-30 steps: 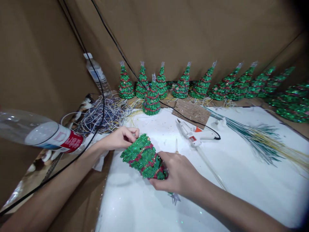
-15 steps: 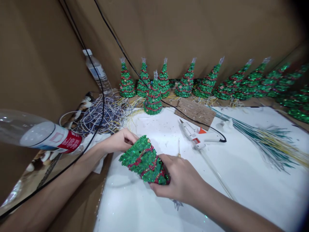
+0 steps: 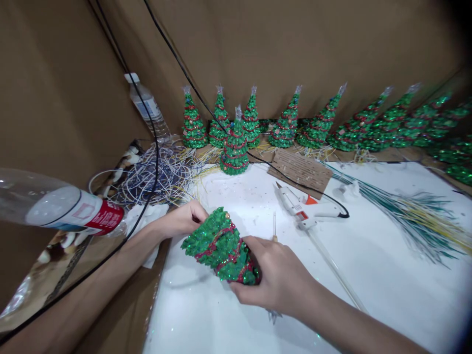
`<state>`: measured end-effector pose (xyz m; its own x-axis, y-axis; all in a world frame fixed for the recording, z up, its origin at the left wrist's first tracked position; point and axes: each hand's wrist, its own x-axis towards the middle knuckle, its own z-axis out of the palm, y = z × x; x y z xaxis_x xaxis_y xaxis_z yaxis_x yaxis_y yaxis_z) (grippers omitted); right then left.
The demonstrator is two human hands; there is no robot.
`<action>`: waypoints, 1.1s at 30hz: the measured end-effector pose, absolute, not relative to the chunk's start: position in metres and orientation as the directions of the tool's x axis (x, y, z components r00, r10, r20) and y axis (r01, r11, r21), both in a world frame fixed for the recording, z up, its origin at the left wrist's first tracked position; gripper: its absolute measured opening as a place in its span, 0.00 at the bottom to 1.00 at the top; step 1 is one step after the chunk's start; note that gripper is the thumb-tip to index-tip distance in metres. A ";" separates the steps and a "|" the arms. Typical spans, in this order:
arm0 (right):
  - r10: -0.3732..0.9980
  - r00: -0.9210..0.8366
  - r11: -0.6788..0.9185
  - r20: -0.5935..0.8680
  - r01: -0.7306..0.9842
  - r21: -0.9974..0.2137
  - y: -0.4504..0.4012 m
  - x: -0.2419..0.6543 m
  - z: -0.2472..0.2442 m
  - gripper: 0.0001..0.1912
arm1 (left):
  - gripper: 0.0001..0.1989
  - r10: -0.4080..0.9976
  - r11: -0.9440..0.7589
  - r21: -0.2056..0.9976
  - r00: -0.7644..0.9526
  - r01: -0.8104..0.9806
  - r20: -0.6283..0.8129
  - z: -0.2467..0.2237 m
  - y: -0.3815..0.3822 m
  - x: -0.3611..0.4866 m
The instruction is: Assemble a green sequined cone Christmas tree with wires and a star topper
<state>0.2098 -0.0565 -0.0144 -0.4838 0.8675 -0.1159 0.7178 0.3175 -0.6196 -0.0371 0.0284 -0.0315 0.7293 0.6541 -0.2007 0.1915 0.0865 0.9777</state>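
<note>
A small glittery green Christmas tree (image 3: pixel 223 246) with red garland lies tilted in the air over the white board, its wide base toward the upper left. My right hand (image 3: pixel 275 270) is closed round its narrower part. Beyond the base edge is my left hand (image 3: pixel 184 219), fingers curled in; the base hides their tips and whatever they pinch. A clear star-shaped topper (image 3: pixel 273 315) shows below my right hand. Just past that hand, a thin pointed tool (image 3: pixel 275 228) with a light handle lies on the board, partly hidden. A white glue gun (image 3: pixel 300 206) rests to its right.
Several finished trees (image 3: pixel 287 123) stand along the back; one tree (image 3: pixel 234 152) stands nearer. Tangled wires (image 3: pixel 143 172) heap at left beside a large plastic bottle (image 3: pixel 73 206) and a smaller bottle (image 3: pixel 147 105). Cut wires (image 3: pixel 405 211) lie right. A black cable (image 3: pixel 157 147) hangs across.
Both hands keep nearly the same place on the tree. The view has shifted slightly, and the tree's tip end and my right hand sit marginally lower.
</note>
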 end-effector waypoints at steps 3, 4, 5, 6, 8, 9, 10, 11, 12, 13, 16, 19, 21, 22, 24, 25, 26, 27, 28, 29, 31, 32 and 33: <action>0.868 -0.481 0.312 -0.121 0.719 -0.620 -0.056 0.209 -0.015 0.21 | 0.21 0.666 0.090 0.980 0.721 0.177 -0.191 -0.035 0.028 -0.038; 0.867 -0.482 0.313 -0.122 0.719 -0.620 -0.056 0.209 -0.015 0.21 | 0.21 0.666 0.093 0.981 0.722 0.170 -0.188 -0.036 0.028 -0.038; 0.868 -0.483 0.314 -0.120 0.719 -0.620 -0.057 0.209 -0.015 0.21 | 0.20 0.664 0.097 0.982 0.725 0.161 -0.185 -0.036 0.028 -0.038; 0.868 -0.483 0.317 -0.116 0.719 -0.618 -0.057 0.209 -0.015 0.21 | 0.20 0.660 0.101 0.983 0.730 0.150 -0.179 -0.035 0.028 -0.038; 0.869 -0.484 0.326 -0.106 0.719 -0.614 -0.057 0.209 -0.016 0.22 | 0.20 0.650 0.108 0.986 0.741 0.126 -0.166 -0.033 0.028 -0.037; 0.868 -0.486 0.328 -0.104 0.718 -0.614 -0.057 0.209 -0.016 0.22 | 0.20 0.648 0.110 0.987 0.745 0.114 -0.159 -0.032 0.028 -0.036; 0.867 -0.488 0.330 -0.103 0.716 -0.615 -0.057 0.209 -0.017 0.22 | 0.19 0.649 0.111 0.989 0.745 0.103 -0.150 -0.030 0.027 -0.035; 0.866 -0.489 0.331 -0.103 0.715 -0.616 -0.057 0.210 -0.017 0.23 | 0.18 0.655 0.109 0.990 0.743 0.092 -0.141 -0.029 0.027 -0.034; 0.866 -0.489 0.330 -0.103 0.714 -0.618 -0.057 0.210 -0.017 0.23 | 0.16 0.662 0.106 0.991 0.738 0.083 -0.133 -0.028 0.027 -0.033; 0.867 -0.487 0.327 -0.103 0.713 -0.620 -0.057 0.210 -0.017 0.23 | 0.15 0.671 0.101 0.992 0.731 0.075 -0.124 -0.028 0.027 -0.033; 0.872 -0.479 0.316 -0.105 0.713 -0.625 -0.056 0.210 -0.016 0.21 | 0.12 0.692 0.089 0.994 0.714 0.060 -0.105 -0.027 0.026 -0.030; 0.874 -0.471 0.301 -0.120 0.717 -0.628 -0.054 0.210 -0.014 0.20 | 0.09 0.712 0.090 0.994 0.695 0.056 -0.103 -0.026 0.023 -0.028; 0.875 -0.467 0.293 -0.128 0.721 -0.628 -0.054 0.210 -0.013 0.19 | 0.09 0.727 0.092 0.994 0.678 0.054 -0.104 -0.025 0.022 -0.027; 0.874 -0.469 0.292 -0.132 0.721 -0.629 -0.054 0.210 -0.013 0.19 | 0.09 0.735 0.092 0.994 0.670 0.053 -0.104 -0.025 0.021 -0.026; 0.873 -0.467 0.287 -0.137 0.721 -0.630 -0.055 0.210 -0.012 0.19 | 0.11 0.746 0.098 0.994 0.657 0.056 -0.111 -0.025 0.021 -0.025; 0.874 -0.466 0.285 -0.139 0.722 -0.630 -0.055 0.210 -0.012 0.19 | 0.12 0.750 0.105 0.993 0.651 0.060 -0.119 -0.025 0.021 -0.025; 0.874 -0.466 0.285 -0.140 0.724 -0.628 -0.056 0.210 -0.012 0.19 | 0.13 0.755 0.114 0.991 0.643 0.066 -0.129 -0.025 0.021 -0.025; 0.874 -0.466 0.287 -0.138 0.725 -0.626 -0.056 0.210 -0.012 0.19 | 0.13 0.759 0.125 0.989 0.635 0.074 -0.143 -0.026 0.021 -0.025; 0.875 -0.466 0.292 -0.132 0.725 -0.624 -0.057 0.210 -0.013 0.20 | 0.14 0.763 0.138 0.987 0.627 0.084 -0.160 -0.027 0.022 -0.025; 0.873 -0.471 0.300 -0.127 0.723 -0.623 -0.057 0.210 -0.013 0.20 | 0.14 0.765 0.151 0.984 0.618 0.096 -0.178 -0.028 0.022 -0.025; 0.869 -0.479 0.313 -0.123 0.726 -0.612 -0.057 0.211 -0.014 0.21 | 0.13 0.767 0.178 0.976 0.604 0.122 -0.215 -0.029 0.023 -0.026; 0.865 -0.485 0.322 -0.126 0.730 -0.603 -0.056 0.211 -0.015 0.23 | 0.13 0.767 0.189 0.973 0.599 0.133 -0.231 -0.029 0.023 -0.026; 0.859 -0.494 0.332 -0.132 0.734 -0.592 -0.056 0.212 -0.015 0.25 | 0.12 0.768 0.199 0.970 0.593 0.141 -0.243 -0.030 0.023 -0.027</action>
